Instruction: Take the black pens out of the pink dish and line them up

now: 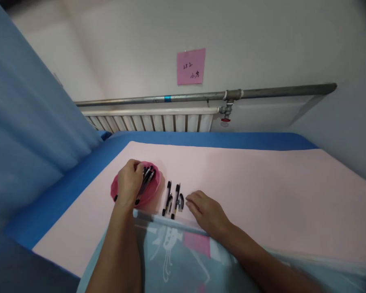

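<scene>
My left hand (129,179) is over a pink basket (154,194) with a scalloped rim, its fingers curled closed at the near side of the pens. Several black-and-clear pens (148,176) lie in the basket, partly covered by this hand; what the fingers pinch, if anything, is hidden. To the right of the basket, two pens lie side by side on the pink sheet, a left pen (166,198) and a right pen (176,201). A pen cap (181,202) rests beside each one. My right hand (205,209) is just right of the caps, holding nothing, thumb and fingers slightly apart.
The pink sheet (247,183) covers a blue surface (201,138). A blue curtain (33,122) hangs on the left. Behind stand a white radiator (158,122), a metal pipe (195,97) with a red-handled valve (225,119), and a pink note (191,67) on the wall.
</scene>
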Motion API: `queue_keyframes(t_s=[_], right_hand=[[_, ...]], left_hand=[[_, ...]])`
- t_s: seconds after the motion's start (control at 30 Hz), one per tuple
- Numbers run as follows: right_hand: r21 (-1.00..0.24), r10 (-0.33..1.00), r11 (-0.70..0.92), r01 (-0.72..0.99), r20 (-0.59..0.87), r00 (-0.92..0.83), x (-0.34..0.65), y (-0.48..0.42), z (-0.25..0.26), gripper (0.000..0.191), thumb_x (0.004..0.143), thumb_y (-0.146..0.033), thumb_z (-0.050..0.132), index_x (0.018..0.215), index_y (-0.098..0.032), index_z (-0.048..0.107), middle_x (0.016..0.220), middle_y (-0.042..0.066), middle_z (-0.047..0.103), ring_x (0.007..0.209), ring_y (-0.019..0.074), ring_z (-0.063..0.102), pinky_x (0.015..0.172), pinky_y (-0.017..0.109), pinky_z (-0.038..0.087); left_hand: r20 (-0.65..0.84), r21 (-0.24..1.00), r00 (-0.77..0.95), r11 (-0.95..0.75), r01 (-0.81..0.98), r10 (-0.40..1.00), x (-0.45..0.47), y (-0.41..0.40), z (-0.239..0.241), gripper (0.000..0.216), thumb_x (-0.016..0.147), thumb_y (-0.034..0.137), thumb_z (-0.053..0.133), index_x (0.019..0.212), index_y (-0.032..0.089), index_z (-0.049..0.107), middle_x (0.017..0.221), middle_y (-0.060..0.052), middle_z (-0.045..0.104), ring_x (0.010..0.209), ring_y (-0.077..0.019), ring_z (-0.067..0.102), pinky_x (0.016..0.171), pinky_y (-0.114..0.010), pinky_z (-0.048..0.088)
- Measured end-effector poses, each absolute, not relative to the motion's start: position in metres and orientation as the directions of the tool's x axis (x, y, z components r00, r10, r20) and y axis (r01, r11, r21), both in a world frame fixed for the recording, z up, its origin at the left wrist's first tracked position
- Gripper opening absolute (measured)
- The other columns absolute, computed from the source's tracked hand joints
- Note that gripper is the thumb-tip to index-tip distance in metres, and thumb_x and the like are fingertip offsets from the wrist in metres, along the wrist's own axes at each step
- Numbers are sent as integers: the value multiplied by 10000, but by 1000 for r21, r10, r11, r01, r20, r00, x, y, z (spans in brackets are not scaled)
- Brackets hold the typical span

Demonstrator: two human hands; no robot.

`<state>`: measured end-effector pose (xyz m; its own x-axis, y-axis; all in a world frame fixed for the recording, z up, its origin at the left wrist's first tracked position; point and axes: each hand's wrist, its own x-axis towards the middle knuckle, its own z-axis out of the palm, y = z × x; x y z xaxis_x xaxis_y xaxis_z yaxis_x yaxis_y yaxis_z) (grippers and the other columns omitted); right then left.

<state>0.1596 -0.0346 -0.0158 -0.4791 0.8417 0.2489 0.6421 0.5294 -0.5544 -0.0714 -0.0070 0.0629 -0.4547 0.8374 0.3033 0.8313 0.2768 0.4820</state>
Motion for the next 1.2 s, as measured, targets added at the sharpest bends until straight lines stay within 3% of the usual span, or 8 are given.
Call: queue_keyframes(t_s=[0.13, 0.27, 0.5, 0.8, 0.93, 1.03, 1.13, 1.2], right_hand=[[-623, 852, 511, 592, 280, -441, 163, -34, -16, 196, 860, -256, 391, 857, -211, 581, 858, 50, 584, 780, 159, 551, 702, 296, 437], [-665, 856, 503, 553, 292, -427, 166, -34, -16, 176, 849, -229, 405, 833, -208, 579, 841, 52, 585, 770, 159, 550, 699, 299, 439], [-635, 840, 525, 566, 282, -464, 168, -34, -16, 197, 843, -213, 394, 841, -201, 590, 819, 56, 583, 750, 163, 544, 679, 300, 441], [-614, 833, 526, 588, 231, -503, 171, -35, -15, 188, 831, -181, 394, 852, -189, 581, 873, 60, 583, 777, 154, 542, 701, 288, 430], [-634, 832, 523, 570, 236, -502, 170, -36, -14, 198, 828, -178, 391, 839, -193, 588, 850, 54, 584, 761, 153, 539, 684, 286, 431], [-693, 847, 498, 521, 259, -465, 172, -34, -13, 186, 817, -186, 416, 815, -201, 601, 813, 44, 585, 744, 153, 538, 677, 285, 430], [-828, 919, 363, 428, 241, -313, 179, -28, -6, 182, 821, -271, 446, 801, -202, 614, 762, 32, 586, 678, 144, 536, 630, 273, 430], [-938, 976, 190, 291, 150, -156, 185, -25, 4, 265, 835, -375, 425, 823, -188, 613, 739, 34, 593, 610, 136, 531, 566, 263, 426]], left_hand=[[214, 360, -481, 389, 848, 851, -80, -5, 60, 269, 811, 319, 389, 911, 221, 619, 882, -42, 686, 815, -189, 609, 666, -252, 410], [123, 284, -421, 374, 883, 899, -74, -2, 54, 213, 766, 288, 461, 845, 208, 642, 810, -49, 691, 744, -197, 620, 598, -251, 402], [54, 148, -344, 334, 931, 937, -67, 7, 45, 219, 744, 246, 490, 818, 133, 662, 873, -138, 680, 805, -249, 619, 686, -302, 426], [54, 114, -337, 330, 937, 940, -64, 10, 36, 310, 792, 283, 431, 865, 72, 646, 923, -206, 655, 882, -295, 604, 750, -355, 431], [141, 192, -330, 302, 934, 933, -57, 0, 50, 289, 828, 263, 371, 900, 97, 596, 917, -168, 654, 859, -254, 610, 708, -315, 432], [193, 486, -293, 168, 857, 936, -44, -8, 60, 278, 861, 317, 323, 925, 150, 537, 786, -87, 649, 708, -183, 616, 603, -260, 435], [116, 865, -160, -20, 501, 980, -19, -15, 60, 240, 833, 397, 386, 843, 182, 492, 620, 10, 562, 443, -101, 502, 426, -202, 373], [18, 972, -34, -10, 236, 999, 6, -20, 56, 237, 798, 430, 444, 782, 194, 462, 571, 58, 494, 352, -54, 376, 340, -164, 273]])
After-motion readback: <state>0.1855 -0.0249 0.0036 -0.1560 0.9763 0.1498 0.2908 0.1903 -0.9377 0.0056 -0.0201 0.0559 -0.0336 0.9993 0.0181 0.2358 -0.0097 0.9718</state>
